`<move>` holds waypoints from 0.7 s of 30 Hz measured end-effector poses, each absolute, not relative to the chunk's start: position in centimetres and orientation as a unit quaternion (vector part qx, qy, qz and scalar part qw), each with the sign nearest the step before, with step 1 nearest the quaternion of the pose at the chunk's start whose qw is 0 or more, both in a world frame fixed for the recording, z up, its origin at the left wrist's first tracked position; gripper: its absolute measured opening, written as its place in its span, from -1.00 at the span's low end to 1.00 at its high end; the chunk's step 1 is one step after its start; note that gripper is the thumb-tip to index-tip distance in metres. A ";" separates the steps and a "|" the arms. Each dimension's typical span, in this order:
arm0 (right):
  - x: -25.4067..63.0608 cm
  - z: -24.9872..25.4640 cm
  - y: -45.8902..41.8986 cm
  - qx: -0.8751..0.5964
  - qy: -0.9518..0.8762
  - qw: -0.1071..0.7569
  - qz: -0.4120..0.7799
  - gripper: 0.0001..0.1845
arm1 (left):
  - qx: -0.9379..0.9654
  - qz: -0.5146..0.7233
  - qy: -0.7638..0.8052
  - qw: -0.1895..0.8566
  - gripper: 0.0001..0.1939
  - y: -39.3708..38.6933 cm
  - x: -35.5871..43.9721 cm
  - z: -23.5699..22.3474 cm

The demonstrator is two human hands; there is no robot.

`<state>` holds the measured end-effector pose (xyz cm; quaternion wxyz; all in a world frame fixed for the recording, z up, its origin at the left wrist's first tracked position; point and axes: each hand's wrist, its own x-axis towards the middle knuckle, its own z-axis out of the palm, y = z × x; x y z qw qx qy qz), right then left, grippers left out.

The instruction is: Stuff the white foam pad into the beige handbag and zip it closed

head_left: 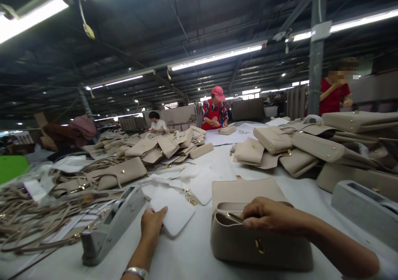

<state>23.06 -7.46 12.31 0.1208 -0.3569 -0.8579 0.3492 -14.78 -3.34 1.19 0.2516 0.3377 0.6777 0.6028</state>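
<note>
Spreading across the white surface [192, 255] are heaps of beige bags [298, 151], with one open beige handbag [258, 238] lying nearest, flap back. Right hand [267, 215] grips its front rim, fingers curled inside. Left hand [152, 224] pinches a white foam pad [174, 213] beside a grey tape dispenser [108, 226].

A long white table [217, 159] carries everything here. Nearest the camera on it lie an open beige handbag [258, 238] with its flap thrown back, a white padded insert [174, 213] and a grey tape dispenser [112, 226], with a second grey dispenser [363, 207] at the right edge. Further along lie a tangle of beige straps [34, 217] on the left and heaps of finished beige handbags [164, 147] in the middle and on the right [298, 147].
</note>
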 end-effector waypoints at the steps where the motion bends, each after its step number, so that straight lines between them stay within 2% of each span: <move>1: 23.0 12.2 -7.3 -0.356 -0.850 0.127 0.367 -0.64 | 0.323 0.625 0.657 0.268 -0.72 -3.2 -14.4 1.7; 6: 22.9 12.2 -7.3 -0.363 -0.719 0.252 0.536 -0.55 | 0.330 0.720 0.498 0.352 -0.71 -3.9 -10.4 7.5; 10: 23.7 12.8 -8.0 -0.310 -0.602 0.375 0.633 -0.44 | 0.399 0.726 0.307 0.468 -0.53 -5.6 -3.4 12.1; 14: 24.1 12.6 -8.5 -0.217 -0.557 0.422 0.682 -0.39 | 0.482 0.674 0.270 0.490 -0.41 -7.3 3.0 12.6; 18: 23.9 11.7 -8.6 -0.305 -0.426 0.483 0.702 -0.48 | 0.554 0.622 0.292 0.470 -0.58 -8.8 4.9 11.6; 21: 23.8 11.5 -8.7 -0.322 -0.422 0.503 0.682 -0.49 | 0.556 0.573 0.255 0.545 -0.54 -9.5 3.4 12.5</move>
